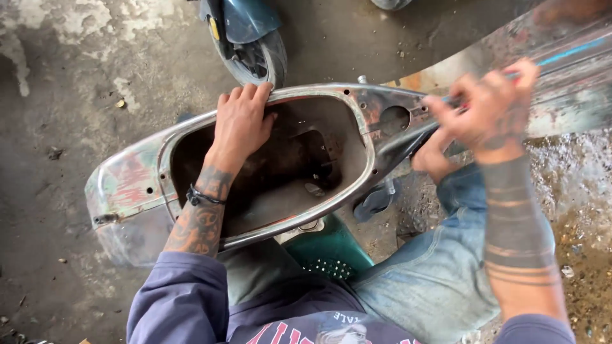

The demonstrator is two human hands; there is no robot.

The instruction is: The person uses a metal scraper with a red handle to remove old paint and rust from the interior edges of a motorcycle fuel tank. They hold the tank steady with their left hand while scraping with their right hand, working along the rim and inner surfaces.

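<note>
A stripped scooter shell [137,185], bare metal with patches of old paint and rust, is lying across the middle of the frame, its wide oval opening facing up and its far end running off toward the upper right. The left hand [241,121] is resting on the shell's upper rim at centre-left, fingers pressed together and curled over the edge, palm reaching down into the opening. A dark band [203,197] is sitting on that wrist. The right hand [488,111] is at the upper right, blurred by motion, fingers closed around a thin tool [577,51] with a bluish shaft and a touch of red at the grip; its working end is lying along the shell's narrow neck (just what kind of tool it is cannot be told). Near that neck a round hole [395,119] is showing in the metal.

Below the shell, a green stool [331,251] is peeking out at lower centre between the person's knees, which are in faded jeans [440,274]. A purple sleeve [182,296] is filling the lower left. At the top centre a scooter wheel [261,57] is standing on the stained concrete floor [57,76].
</note>
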